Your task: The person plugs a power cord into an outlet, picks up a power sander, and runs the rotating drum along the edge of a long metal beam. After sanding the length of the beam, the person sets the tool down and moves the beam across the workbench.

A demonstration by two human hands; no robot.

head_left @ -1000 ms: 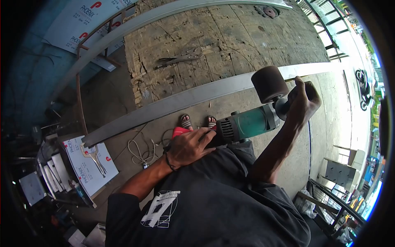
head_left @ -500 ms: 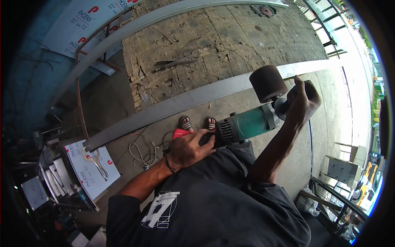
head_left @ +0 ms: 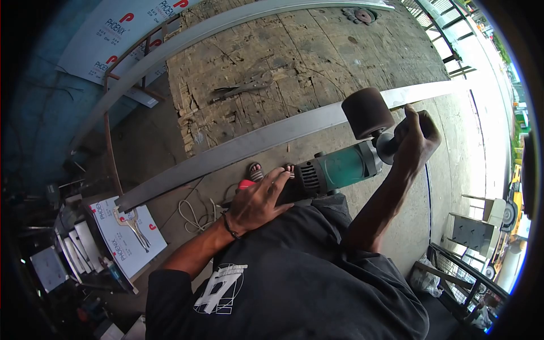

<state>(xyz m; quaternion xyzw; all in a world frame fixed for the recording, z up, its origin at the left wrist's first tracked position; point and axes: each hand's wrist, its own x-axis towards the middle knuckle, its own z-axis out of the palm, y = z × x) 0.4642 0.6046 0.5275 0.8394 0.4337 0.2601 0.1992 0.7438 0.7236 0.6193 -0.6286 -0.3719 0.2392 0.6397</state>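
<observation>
A green and black power tool with a dark brown drum lies across the front of my body. Wrapped round its side handle by the drum is my right hand. My left hand rests on the black rear body of the tool, its fingers bent over it. Just beyond the tool runs a long grey metal bar, along the near edge of the worn wooden table. The drum overlaps the bar in view; whether they touch I cannot tell.
Locking pliers lie on the table, near a second long metal bar. Another pair of pliers clamps the near bar's left end above a white printed board. A pale cable coils on the floor.
My left hand has shifted slightly on the rear of the tool, its fingers now pointing further up. The red object beside it is more covered. The tool and drum have barely moved.
</observation>
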